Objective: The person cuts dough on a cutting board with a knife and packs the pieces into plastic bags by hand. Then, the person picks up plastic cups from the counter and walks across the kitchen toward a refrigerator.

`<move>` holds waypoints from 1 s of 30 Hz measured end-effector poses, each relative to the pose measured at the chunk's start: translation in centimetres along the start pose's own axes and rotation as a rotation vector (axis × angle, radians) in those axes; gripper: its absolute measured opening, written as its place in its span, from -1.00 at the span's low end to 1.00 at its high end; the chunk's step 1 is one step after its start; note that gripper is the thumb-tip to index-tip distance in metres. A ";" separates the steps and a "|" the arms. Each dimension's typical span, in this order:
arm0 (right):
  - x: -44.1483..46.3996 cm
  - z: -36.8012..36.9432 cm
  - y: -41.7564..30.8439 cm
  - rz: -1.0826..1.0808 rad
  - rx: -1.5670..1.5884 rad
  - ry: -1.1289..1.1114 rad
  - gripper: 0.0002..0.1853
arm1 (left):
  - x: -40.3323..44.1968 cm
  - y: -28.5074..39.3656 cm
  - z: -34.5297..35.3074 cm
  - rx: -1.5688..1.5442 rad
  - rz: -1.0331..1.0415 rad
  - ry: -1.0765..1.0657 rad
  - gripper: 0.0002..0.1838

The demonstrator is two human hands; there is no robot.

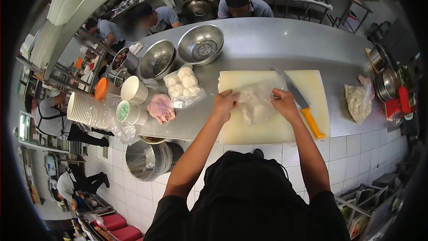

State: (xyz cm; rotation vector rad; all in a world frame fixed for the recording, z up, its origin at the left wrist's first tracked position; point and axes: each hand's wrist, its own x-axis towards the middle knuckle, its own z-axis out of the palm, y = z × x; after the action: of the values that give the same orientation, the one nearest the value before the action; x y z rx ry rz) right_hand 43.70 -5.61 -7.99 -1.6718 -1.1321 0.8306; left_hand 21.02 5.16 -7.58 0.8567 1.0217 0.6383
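Note:
Both my hands pinch a clear plastic bag (257, 102) with pale, whitish food inside, over the cutting board (232, 131). My left hand (226, 104) is closed on the bag's left edge, my right hand (284, 102) on its right edge. What the food is, I cannot make out. Just right of my right hand lies a large knife (307, 109) with a yellow handle, its blade pointing away from me. Left of the board are a bag of white lumps (183, 82) and a pink crumpled bag (161, 108).
Two metal bowls (200, 43) stand at the back left of the steel counter (267, 40). White tubs (134, 90) and stacked cups (82, 109) crowd its left end. A filled bag (358, 102) lies at right. A lined bin (145, 160) stands below. Several people work beyond.

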 end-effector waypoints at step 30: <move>-4.3 -1.1 -0.9 0.285 -0.068 0.396 -0.51 | 3.4 3.0 3.0 0.394 0.636 0.421 -0.86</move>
State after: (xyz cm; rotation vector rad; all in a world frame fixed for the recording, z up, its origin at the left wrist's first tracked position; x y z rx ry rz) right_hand 42.89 -9.82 -6.60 -1.9770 -0.6653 0.5983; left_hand 24.92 8.47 -5.79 1.4593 1.2811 1.2150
